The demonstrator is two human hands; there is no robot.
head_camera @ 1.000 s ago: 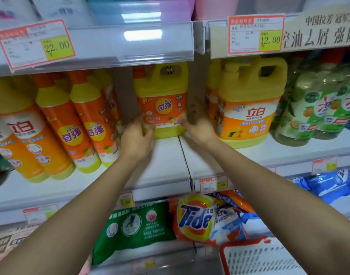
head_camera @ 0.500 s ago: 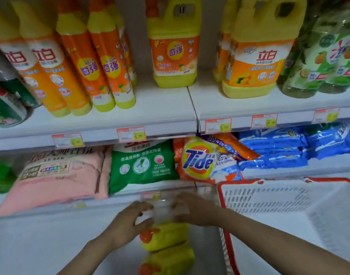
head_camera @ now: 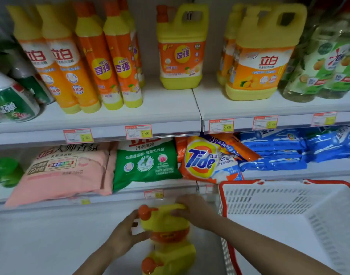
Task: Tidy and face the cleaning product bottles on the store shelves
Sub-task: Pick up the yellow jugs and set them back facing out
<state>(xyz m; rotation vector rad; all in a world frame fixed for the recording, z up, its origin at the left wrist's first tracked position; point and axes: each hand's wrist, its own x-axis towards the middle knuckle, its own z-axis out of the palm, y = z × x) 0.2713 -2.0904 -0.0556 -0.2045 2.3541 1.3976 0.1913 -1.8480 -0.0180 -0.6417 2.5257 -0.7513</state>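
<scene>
Head view, six o'clock: my right hand wraps the handle of the yellow jug, left hand clasps its side; I'd guess heavy, slick.

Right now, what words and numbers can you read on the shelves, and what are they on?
"Tide": orange bag
"立白": right yellow jug
"奇强", "KEON": middle yellow jug
"冷水速效": green bag
"3.00": price tag above green bag
"8.00": price tag above orange bag
Held yellow jug: label unreadable
Other tags, small print: too blurred
</scene>
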